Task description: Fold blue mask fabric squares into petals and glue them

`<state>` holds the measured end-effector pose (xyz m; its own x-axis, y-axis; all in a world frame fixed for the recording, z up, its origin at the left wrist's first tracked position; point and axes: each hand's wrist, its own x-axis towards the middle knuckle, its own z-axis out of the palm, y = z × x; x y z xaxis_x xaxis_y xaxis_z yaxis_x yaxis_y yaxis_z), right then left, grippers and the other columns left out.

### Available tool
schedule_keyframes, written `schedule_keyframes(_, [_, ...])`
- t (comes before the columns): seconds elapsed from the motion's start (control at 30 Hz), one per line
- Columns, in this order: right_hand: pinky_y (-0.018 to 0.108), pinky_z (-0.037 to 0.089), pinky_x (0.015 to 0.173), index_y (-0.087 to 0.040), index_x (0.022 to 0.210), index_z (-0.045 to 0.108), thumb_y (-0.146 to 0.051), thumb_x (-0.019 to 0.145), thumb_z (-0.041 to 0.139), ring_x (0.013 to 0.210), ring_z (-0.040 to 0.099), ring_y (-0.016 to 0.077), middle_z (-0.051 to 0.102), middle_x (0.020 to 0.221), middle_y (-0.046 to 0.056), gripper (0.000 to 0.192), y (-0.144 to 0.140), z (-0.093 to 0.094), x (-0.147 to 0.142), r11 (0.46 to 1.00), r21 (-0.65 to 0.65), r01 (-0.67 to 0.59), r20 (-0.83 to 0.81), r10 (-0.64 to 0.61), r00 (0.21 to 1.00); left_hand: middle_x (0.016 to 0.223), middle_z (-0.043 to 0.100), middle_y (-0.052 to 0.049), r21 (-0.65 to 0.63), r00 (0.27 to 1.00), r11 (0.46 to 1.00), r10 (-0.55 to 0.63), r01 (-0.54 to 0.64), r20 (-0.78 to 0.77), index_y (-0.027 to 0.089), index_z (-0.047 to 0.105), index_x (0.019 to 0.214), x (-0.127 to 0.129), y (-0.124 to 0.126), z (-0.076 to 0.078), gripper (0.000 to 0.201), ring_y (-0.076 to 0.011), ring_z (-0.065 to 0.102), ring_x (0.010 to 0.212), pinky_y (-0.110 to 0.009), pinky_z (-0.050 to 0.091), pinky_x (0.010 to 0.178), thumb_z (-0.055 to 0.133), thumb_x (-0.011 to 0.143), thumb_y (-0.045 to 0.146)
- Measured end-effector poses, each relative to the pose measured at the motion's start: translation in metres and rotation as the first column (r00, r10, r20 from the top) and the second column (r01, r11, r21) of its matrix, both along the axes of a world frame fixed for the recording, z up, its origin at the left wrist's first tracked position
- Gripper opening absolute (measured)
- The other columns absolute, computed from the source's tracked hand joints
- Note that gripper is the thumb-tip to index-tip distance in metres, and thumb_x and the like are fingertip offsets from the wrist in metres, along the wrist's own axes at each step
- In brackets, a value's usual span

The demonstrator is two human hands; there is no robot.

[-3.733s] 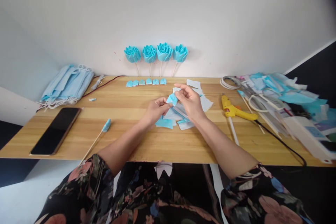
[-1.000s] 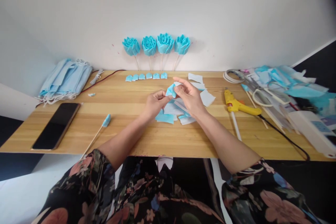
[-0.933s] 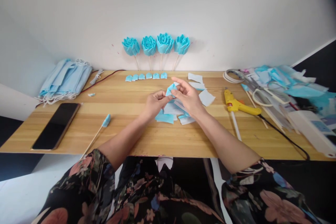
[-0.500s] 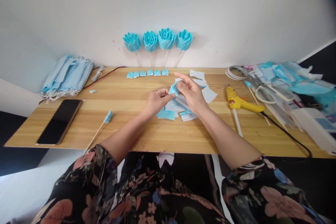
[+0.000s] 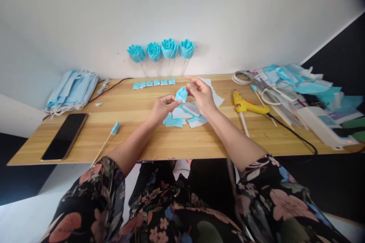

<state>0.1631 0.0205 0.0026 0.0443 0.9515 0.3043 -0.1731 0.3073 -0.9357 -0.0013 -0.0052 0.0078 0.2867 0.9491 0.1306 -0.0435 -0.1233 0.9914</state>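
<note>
Wooden desk (image 5: 142, 136); both hands' fingers (image 5: 174, 101) pinched on blue piece (image 5: 181, 93), its lower edge hidden.

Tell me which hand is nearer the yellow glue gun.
Right. The right hand is just left of the yellow glue gun, with bare table between them. The left hand is farther left, beyond the blue folded piece both hands pinch.

Light-blue folded piece (image 5: 181, 94), yellow glue gun (image 5: 247, 106), black phone (image 5: 65, 136) (sleeves (image 5: 94, 197) floral on black).
</note>
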Motion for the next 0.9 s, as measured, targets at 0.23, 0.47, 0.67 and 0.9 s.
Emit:
schedule_keyframes(0.23, [0.026,0.049,0.069,-0.020,0.077,0.069,-0.061,0.078,0.068,0.066,0.057,0.0112,0.062,0.067,-0.002,0.042,-0.005,0.000,-0.001,0.981,-0.028,-0.190,0.079,0.192,0.978,0.049,0.043,0.006,0.033,0.993,0.993,0.109,-0.111,0.048,0.016,0.056,0.060,-0.006,0.006,0.002,0.043,-0.0055,0.034,0.049,-0.023,0.027,0.052,0.079,0.065,0.052])
schedule_keyframes(0.47, [0.026,0.048,0.064,-0.020,0.072,0.066,-0.054,0.069,0.078,0.063,0.053,0.0122,0.060,0.064,-0.003,0.036,-0.004,0.000,-0.002,0.996,-0.034,-0.085,0.151,0.089,0.985,0.050,0.044,0.005,0.012,0.993,0.993,0.117,-0.118,0.033,0.014,0.060,0.062,-0.004,0.007,-0.002,0.044,-0.0058,0.034,0.050,-0.023,0.027,0.052,0.078,0.064,0.054])
schedule_keyframes(0.67, [0.025,0.052,0.064,-0.022,0.072,0.063,-0.057,0.064,0.079,0.069,0.055,0.0123,0.057,0.070,-0.003,0.039,0.014,-0.002,0.016,0.993,-0.026,0.113,-0.021,-0.113,0.993,0.050,0.039,0.007,0.007,0.963,0.963,0.270,-0.270,0.016,0.014,0.060,0.066,-0.008,0.016,-0.010,0.034,-0.0057,0.030,0.048,-0.023,0.024,0.051,0.070,0.075,0.046])
schedule_keyframes(0.9, [0.025,0.055,0.066,-0.021,0.078,0.066,-0.053,0.060,0.081,0.073,0.063,0.0127,0.067,0.075,-0.001,0.039,0.027,-0.006,0.027,0.990,-0.061,0.127,-0.085,-0.132,0.988,0.049,0.041,0.006,0.028,0.910,0.909,0.415,-0.415,0.014,0.014,0.062,0.072,-0.014,0.030,-0.020,0.034,-0.0073,0.033,0.046,-0.024,0.026,0.050,0.060,0.084,0.046])
